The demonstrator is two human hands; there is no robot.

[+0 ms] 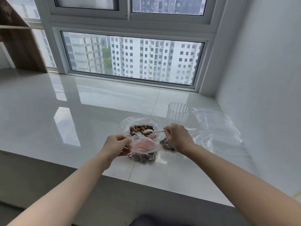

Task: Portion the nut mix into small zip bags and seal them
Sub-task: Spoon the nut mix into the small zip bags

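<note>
A large clear bag of nut mix (pixel 140 126) lies open on the white sill, with walnuts and dark pieces inside. My left hand (pixel 118 145) pinches the rim of a small zip bag (pixel 143 146), holding its mouth open; nuts sit at its bottom (pixel 143 158). My right hand (pixel 176 137) grips a thin white spoon (pixel 149 131) whose bowl hovers over the nut mix, just behind the small bag's mouth. A small filled bag of nuts (pixel 167 145) lies under my right hand, partly hidden.
A ribbed clear glass (pixel 178 112) stands behind my right hand. Several empty clear zip bags (pixel 216 128) lie to the right near the wall. The sill's front edge (pixel 146 183) runs close below the bags. A wooden shelf (pixel 19 38) stands far left.
</note>
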